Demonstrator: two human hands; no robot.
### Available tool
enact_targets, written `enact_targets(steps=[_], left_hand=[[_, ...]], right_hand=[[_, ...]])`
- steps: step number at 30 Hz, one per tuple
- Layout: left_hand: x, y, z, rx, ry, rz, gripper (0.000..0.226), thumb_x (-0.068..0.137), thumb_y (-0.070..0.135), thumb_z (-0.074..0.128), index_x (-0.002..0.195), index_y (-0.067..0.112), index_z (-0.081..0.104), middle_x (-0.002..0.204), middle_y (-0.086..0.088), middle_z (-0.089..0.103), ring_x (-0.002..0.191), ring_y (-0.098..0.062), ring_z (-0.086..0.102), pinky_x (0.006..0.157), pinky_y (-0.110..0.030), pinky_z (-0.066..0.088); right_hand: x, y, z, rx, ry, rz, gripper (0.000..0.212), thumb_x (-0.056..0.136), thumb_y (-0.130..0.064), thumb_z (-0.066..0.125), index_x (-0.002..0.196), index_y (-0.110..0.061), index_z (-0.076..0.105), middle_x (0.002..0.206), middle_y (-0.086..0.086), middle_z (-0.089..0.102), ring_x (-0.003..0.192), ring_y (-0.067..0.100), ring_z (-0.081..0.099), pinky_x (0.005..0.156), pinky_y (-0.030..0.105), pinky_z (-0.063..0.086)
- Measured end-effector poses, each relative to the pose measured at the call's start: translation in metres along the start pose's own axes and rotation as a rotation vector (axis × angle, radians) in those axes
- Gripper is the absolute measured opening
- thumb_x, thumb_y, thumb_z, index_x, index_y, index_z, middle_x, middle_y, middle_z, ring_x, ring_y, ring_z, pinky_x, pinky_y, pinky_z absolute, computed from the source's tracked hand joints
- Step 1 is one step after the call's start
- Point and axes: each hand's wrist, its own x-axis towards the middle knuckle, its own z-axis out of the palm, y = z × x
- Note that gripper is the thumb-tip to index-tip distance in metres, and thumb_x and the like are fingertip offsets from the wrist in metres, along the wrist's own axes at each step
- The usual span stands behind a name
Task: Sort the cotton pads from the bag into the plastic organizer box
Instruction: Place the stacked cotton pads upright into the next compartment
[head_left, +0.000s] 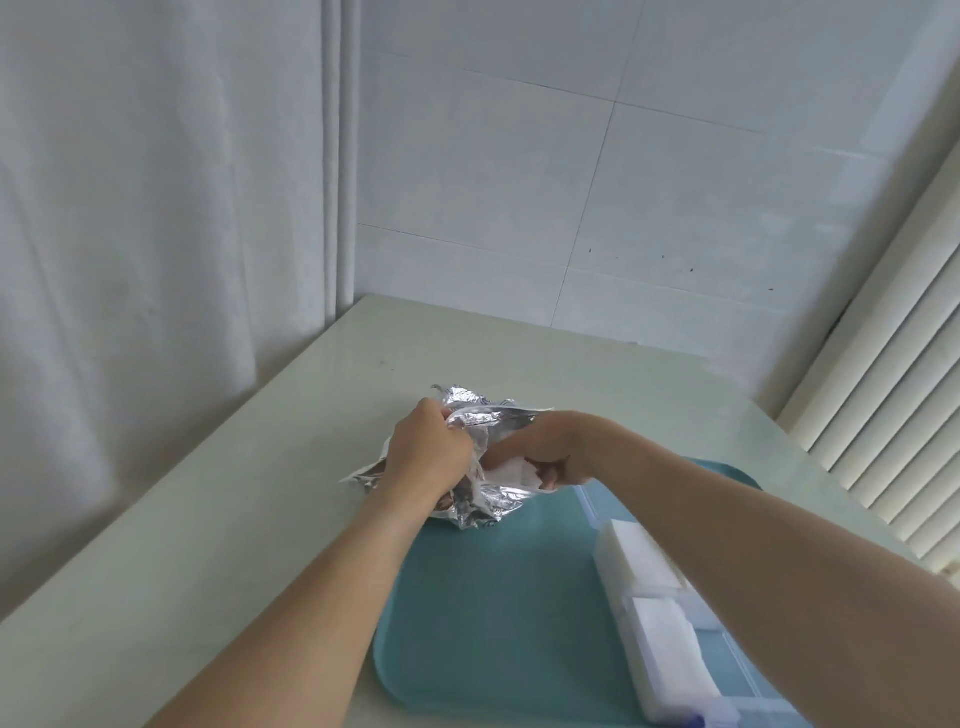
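Cotton pads (511, 475): white, soft, a small clump showing in the mouth of a crumpled silver foil bag (488, 415) that lies at the far edge of a teal tray (488, 597) on a pale table (234, 493). Left hand (428, 457): fingers curled round the bag's gathered rim, gripping it and holding the mouth up and apart. Right hand (540, 452): reached into the opening, fingers curled on the clump of pads; how many are taken cannot be told, the foil hiding most of them. Plastic organizer box (670, 623): clear, long, on the right side of the tray, near the person and partly under the right forearm; two compartments already carry white stacks, with what looks like a vacant section between or beyond them, hard to read through the arm. Step in hand, by my judgement: drawing out a batch. To do it well, the left hand should keep the foil pinned and the mouth wide so it does not drag along; the right should pinch the stack flat by its faces, lift it clear without fanning it, then set it edge-aligned into an unfilled compartment. Risk noted: loose pads spilling onto the tray.
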Motion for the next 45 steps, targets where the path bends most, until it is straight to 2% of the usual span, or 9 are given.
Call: enact_targets(steps=[7, 11, 18, 25, 28, 32, 39, 42, 45], left_hand=[[-0.006, 0.005, 0.000, -0.048, 0.108, 0.096, 0.019, 0.096, 0.017, 0.053, 0.111, 0.009, 0.061, 0.100, -0.010, 0.068, 0.084, -0.026, 0.060, 0.069, -0.027, 0.040], [-0.008, 0.007, -0.002, 0.019, 0.204, 0.136, 0.019, 0.094, 0.022, 0.054, 0.102, 0.010, 0.065, 0.092, -0.009, 0.070, 0.087, -0.032, 0.063, 0.070, -0.033, 0.046], [-0.014, 0.009, 0.000, 0.029, 0.176, 0.167, 0.015, 0.092, 0.026, 0.058, 0.089, 0.014, 0.066, 0.080, -0.004, 0.069, 0.076, -0.029, 0.063, 0.066, -0.033, 0.049], [-0.012, 0.002, 0.006, 0.026, 0.101, 0.117, 0.019, 0.091, 0.022, 0.055, 0.076, 0.012, 0.060, 0.065, -0.002, 0.061, 0.068, -0.027, 0.059, 0.056, -0.030, 0.035], [-0.013, 0.004, 0.006, 0.031, 0.109, 0.135, 0.016, 0.091, 0.023, 0.056, 0.081, 0.013, 0.064, 0.069, -0.002, 0.064, 0.070, -0.027, 0.061, 0.061, -0.031, 0.042], [-0.015, 0.006, 0.003, 0.089, 0.164, 0.158, 0.017, 0.092, 0.026, 0.055, 0.082, 0.015, 0.062, 0.078, -0.006, 0.067, 0.076, -0.032, 0.062, 0.065, -0.034, 0.048], [-0.020, 0.011, 0.002, 0.101, 0.102, 0.138, 0.020, 0.088, 0.042, 0.062, 0.086, 0.022, 0.060, 0.083, 0.003, 0.068, 0.082, -0.025, 0.065, 0.073, -0.035, 0.053], [-0.023, 0.014, 0.003, 0.089, -0.018, 0.161, 0.040, 0.081, 0.053, 0.069, 0.101, 0.020, 0.059, 0.089, 0.007, 0.066, 0.089, -0.018, 0.064, 0.078, -0.032, 0.051], [-0.034, 0.027, -0.001, -0.099, 0.081, 0.408, 0.042, 0.082, 0.049, 0.072, 0.106, 0.018, 0.059, 0.101, 0.006, 0.057, 0.091, -0.010, 0.056, 0.080, -0.017, 0.042]], right_hand=[[-0.016, -0.011, 0.001, -0.163, 0.158, -0.131, 0.039, 0.087, -0.024, 0.077, 0.118, -0.008, 0.060, 0.088, 0.007, 0.055, 0.073, 0.020, 0.051, 0.058, 0.024, 0.043], [-0.027, -0.009, -0.005, -0.137, 0.335, -0.235, 0.042, 0.073, -0.033, 0.089, 0.103, -0.014, 0.066, 0.078, -0.001, 0.060, 0.061, 0.013, 0.053, 0.041, 0.015, 0.040], [-0.037, -0.004, -0.006, -0.481, 0.653, -0.276, 0.058, 0.058, -0.058, 0.089, 0.073, -0.014, 0.054, 0.071, -0.004, 0.055, 0.059, 0.009, 0.048, 0.046, 0.024, 0.033], [-0.043, 0.001, 0.004, -0.489, 0.278, -0.179, 0.035, 0.080, -0.034, 0.075, 0.066, -0.018, 0.047, 0.067, 0.002, 0.060, 0.053, 0.016, 0.052, 0.047, 0.017, 0.042], [-0.043, 0.001, 0.006, -0.527, 0.413, -0.241, 0.038, 0.079, -0.046, 0.075, 0.071, -0.021, 0.047, 0.071, -0.004, 0.054, 0.065, 0.012, 0.050, 0.056, 0.019, 0.041], [-0.049, -0.004, -0.006, -0.483, 0.481, -0.244, 0.027, 0.084, -0.029, 0.069, 0.063, -0.015, 0.057, 0.062, -0.001, 0.064, 0.056, 0.014, 0.050, 0.044, 0.019, 0.037], [-0.055, 0.015, -0.034, -0.096, 0.386, -0.096, 0.031, 0.082, -0.024, 0.070, 0.056, -0.014, 0.056, 0.048, 0.002, 0.051, 0.043, 0.019, 0.035, 0.045, 0.018, 0.025], [-0.064, 0.032, -0.051, 0.201, 0.307, -0.102, 0.018, 0.083, -0.017, 0.077, 0.074, -0.009, 0.063, 0.058, 0.009, 0.056, 0.052, 0.020, 0.041, 0.045, 0.020, 0.026], [-0.082, 0.051, -0.067, 0.342, 0.271, -0.158, 0.016, 0.083, -0.015, 0.080, 0.085, -0.006, 0.068, 0.066, 0.011, 0.060, 0.049, 0.016, 0.054, 0.044, 0.020, 0.028]])
